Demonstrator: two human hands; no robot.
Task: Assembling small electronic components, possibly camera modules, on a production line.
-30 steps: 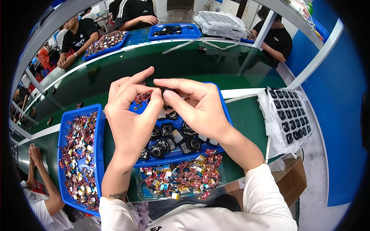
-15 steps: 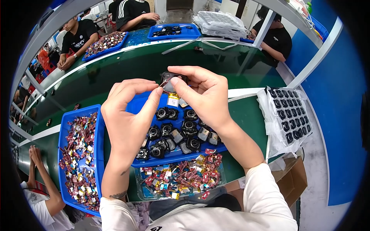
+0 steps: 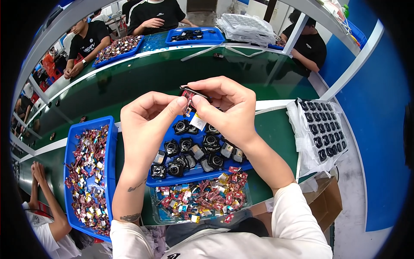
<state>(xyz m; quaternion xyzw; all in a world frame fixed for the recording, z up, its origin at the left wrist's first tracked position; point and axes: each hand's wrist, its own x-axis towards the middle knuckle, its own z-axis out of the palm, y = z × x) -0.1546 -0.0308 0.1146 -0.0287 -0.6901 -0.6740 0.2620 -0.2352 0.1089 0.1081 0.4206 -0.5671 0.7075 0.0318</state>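
My left hand [image 3: 144, 125] and my right hand [image 3: 226, 108] meet above a blue tray [image 3: 194, 178] of several round black parts. Together they pinch a small black housing with a red circuit board [image 3: 189, 94] in it, from which a small silver-and-yellow pack [image 3: 198, 122] hangs on wires. My right fingers hold the black housing from behind. The tip of my left thumb and forefinger press on the red board.
A second blue tray [image 3: 110, 138] of small red and silver pieces lies at my left. A clear tray [image 3: 157, 211] of the same pieces sits nearest me. A black cell tray [image 3: 321, 129] lies at right. Other people work across the green belt [image 3: 129, 82].
Both hands rose from the blue tray toward the belt, bringing the black housing up. The red board and its hanging pack now show between my fingertips.
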